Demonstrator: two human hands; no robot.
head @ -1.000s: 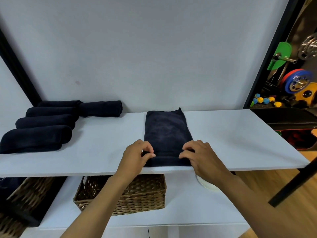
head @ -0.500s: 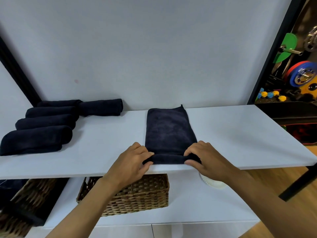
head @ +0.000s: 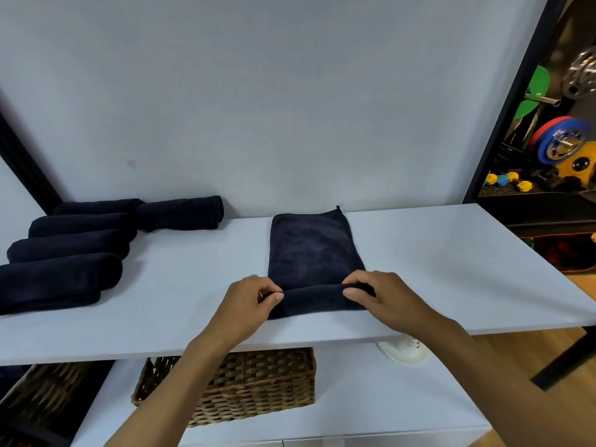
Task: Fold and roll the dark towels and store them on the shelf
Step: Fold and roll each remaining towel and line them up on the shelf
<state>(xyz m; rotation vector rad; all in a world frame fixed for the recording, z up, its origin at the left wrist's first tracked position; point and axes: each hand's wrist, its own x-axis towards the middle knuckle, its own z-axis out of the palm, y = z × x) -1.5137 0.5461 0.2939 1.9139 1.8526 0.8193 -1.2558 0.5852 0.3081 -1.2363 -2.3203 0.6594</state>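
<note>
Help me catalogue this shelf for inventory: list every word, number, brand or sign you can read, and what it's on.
No text here can be read.
On the blue weight plate: pale marks round its hub, too blurred to read.
On the towel, shelf and wicker basket: no print visible.

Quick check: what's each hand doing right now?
Left hand: pinching the near rolled edge of the folded towel.
Right hand: gripping the same edge.
</note>
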